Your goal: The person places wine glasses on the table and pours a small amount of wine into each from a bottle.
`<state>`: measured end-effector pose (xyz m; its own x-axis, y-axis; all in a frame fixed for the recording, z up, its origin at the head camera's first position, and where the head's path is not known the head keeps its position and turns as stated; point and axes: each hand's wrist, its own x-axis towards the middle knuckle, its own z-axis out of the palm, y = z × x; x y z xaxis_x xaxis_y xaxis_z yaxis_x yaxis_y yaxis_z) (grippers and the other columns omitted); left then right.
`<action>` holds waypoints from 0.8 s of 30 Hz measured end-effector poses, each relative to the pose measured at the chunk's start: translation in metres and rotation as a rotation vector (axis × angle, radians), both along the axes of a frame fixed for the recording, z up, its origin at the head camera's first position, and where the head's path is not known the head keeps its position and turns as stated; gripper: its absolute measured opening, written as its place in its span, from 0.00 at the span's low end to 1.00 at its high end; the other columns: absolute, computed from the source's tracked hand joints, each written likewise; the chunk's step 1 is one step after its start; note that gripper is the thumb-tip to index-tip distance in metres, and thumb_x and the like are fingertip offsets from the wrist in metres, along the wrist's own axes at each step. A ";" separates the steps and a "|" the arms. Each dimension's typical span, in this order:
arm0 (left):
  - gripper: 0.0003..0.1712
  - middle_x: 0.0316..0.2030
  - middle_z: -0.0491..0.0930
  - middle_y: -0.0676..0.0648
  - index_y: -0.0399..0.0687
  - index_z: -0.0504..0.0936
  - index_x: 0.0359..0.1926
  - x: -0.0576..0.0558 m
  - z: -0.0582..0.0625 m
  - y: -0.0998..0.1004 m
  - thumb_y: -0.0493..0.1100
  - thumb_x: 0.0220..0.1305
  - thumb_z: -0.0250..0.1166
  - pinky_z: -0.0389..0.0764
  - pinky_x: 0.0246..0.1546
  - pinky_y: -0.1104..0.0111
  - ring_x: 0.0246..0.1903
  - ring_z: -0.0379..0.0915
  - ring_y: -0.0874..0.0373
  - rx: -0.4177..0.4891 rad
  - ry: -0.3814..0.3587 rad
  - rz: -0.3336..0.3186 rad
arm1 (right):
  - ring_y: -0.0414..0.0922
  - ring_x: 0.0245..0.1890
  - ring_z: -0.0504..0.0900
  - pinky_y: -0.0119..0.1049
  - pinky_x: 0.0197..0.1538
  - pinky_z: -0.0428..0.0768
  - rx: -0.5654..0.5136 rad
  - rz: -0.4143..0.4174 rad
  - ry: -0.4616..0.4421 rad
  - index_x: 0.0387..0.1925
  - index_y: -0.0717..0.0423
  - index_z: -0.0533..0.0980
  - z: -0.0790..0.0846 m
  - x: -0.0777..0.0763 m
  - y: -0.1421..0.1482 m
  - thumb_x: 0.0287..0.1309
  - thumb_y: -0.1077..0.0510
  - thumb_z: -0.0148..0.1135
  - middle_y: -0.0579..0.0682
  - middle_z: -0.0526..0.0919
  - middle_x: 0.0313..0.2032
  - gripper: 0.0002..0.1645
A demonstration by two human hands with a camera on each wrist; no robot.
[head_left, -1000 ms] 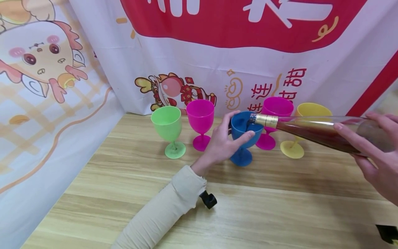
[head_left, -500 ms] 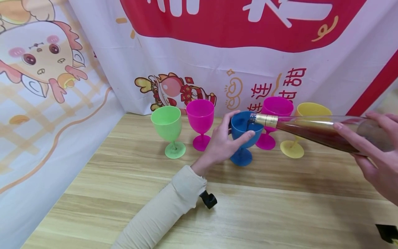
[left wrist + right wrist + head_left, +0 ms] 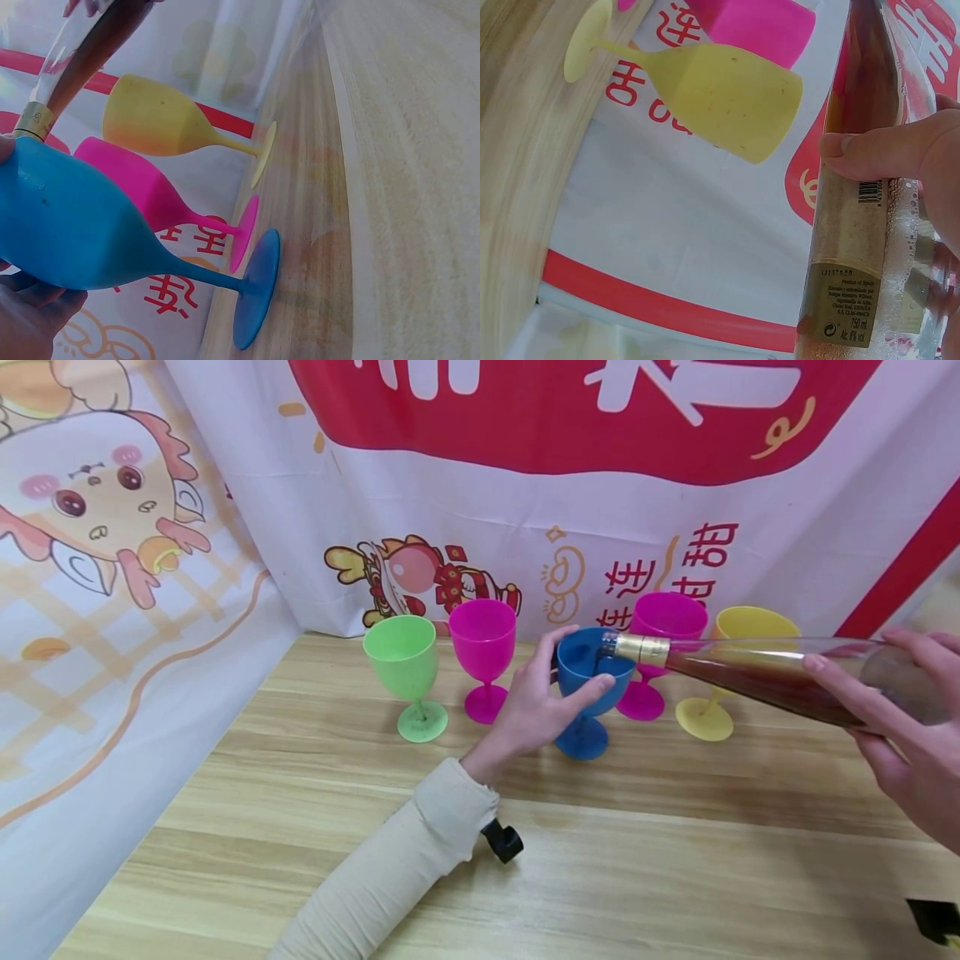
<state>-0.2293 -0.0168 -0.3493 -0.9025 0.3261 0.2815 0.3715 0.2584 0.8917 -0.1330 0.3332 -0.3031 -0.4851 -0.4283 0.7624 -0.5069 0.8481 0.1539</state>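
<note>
My left hand holds the bowl of a blue goblet, thumb on the near side and fingers on the far side. The goblet stands upright with its foot on the table. In my right hand is a clear glass wine bottle, gripped round its body and tilted almost level. Its gold-banded neck reaches over the goblet's rim, and a dark stream runs from the mouth into the bowl. Reddish-brown liquid lies along the bottle's lower side. The right wrist view shows a printed label near the bottle's base.
A green goblet and a magenta goblet stand left of the blue one. To its right are another magenta goblet and a yellow goblet, partly behind the bottle. A printed cloth hangs behind the wooden table.
Both hands, the bottle and the goblets stay practically where they were. The stream keeps running into the blue goblet.
</note>
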 end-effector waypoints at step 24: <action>0.44 0.74 0.72 0.46 0.60 0.56 0.80 0.000 -0.001 0.000 0.56 0.70 0.68 0.81 0.68 0.49 0.73 0.72 0.48 0.003 0.002 -0.002 | 0.82 0.67 0.63 0.62 0.84 0.55 0.009 -0.027 -0.023 0.76 0.35 0.70 0.000 0.002 -0.002 0.83 0.34 0.28 0.81 0.66 0.68 0.35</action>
